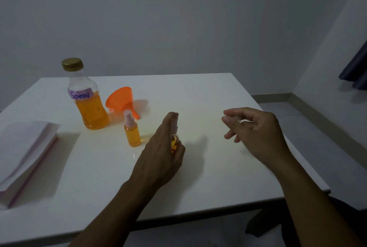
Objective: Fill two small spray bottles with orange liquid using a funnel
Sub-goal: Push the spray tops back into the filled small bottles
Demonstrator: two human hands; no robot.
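Both fills look done: left hand (160,153) grips a pink-topped orange spray bottle (174,142) — right hand (256,131) pinches seemingly its clear cap (235,119), fitting next.

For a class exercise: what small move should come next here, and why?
Probably fit the clear piece, seemingly a cap, pinched in the right hand onto the pink sprayer of the filled small bottle gripped by the left hand.

Glossy white table (198,96), translucent orange plastic funnel (119,98), clear plastic bottle (87,103).
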